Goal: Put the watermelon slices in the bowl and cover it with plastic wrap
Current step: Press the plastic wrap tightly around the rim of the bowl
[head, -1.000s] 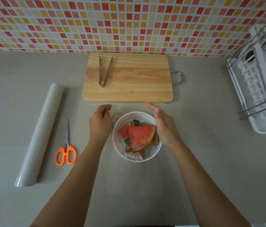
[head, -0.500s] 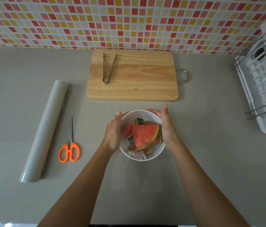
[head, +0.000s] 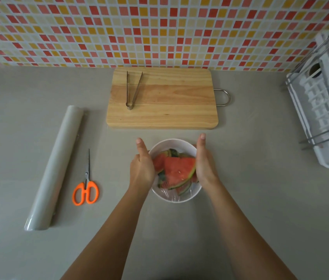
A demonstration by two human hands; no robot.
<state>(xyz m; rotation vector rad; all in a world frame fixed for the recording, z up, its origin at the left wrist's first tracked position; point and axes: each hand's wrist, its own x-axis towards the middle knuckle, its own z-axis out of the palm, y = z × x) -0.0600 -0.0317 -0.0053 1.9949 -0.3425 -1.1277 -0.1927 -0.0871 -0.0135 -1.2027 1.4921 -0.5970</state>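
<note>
I judge the job nearly finished: the slices [head: 176,170] are all in the bowl [head: 172,143], the board [head: 162,99] holds only the tongs [head: 132,90], and a film of wrap [head: 172,196] shows as crinkled glints over the bowl's near rim. What looks left is pressing the film snug down the sides. My left hand [head: 141,168] and right hand [head: 205,166] are flat and loosely opened, cupping the bowl from either side, gripping nothing else. The bowl sits on the counter [head: 260,199] just in front of the board. The fruit is red with green rind, piled high. The roll [head: 55,168] and scissors [head: 85,188] lie off to the left.
</note>
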